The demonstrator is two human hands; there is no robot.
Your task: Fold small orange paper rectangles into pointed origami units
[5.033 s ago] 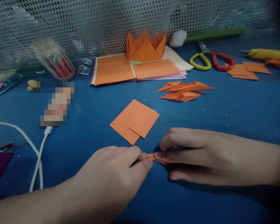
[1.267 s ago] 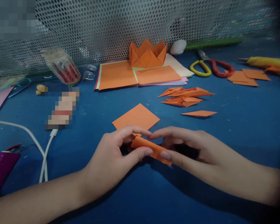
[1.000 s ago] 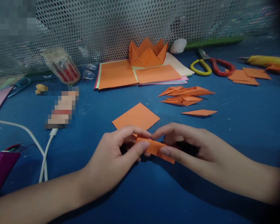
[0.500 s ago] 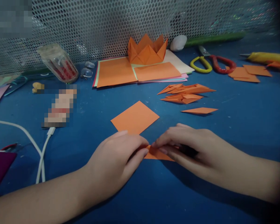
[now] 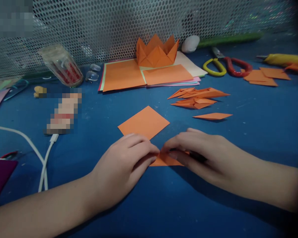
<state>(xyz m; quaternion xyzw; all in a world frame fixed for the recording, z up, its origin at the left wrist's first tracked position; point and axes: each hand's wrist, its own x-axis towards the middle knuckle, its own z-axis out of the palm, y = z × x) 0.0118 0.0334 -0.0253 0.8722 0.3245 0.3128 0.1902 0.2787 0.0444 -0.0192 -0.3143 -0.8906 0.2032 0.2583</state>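
Both hands meet over a small piece of orange paper (image 5: 167,161) lying on the blue table, its front edge straight. The fingertips of my left hand (image 5: 129,158) pinch its left side, thumb below and index finger above. On the right side, my right hand (image 5: 203,150) grips it between thumb and bent fingers, which hide much of the sheet. Just beyond my left hand lies a flat orange paper square (image 5: 144,122). Several folded pointed orange pieces (image 5: 198,98) rest past my right hand, with a single folded piece (image 5: 213,116) nearer.
Behind are a stack of coloured paper (image 5: 121,76) bearing an orange paper crown (image 5: 157,56), scissors (image 5: 228,66), and more orange squares (image 5: 265,77). A jar (image 5: 62,67) leans at the left, near a white cable (image 5: 46,165) and a purple object (image 5: 1,178). Perforated mesh (image 5: 109,29) stands at the back.
My left fingers have shifted slightly on the paper, and its front edge reaches a little further left. Both hands still hold it in nearly the same place.
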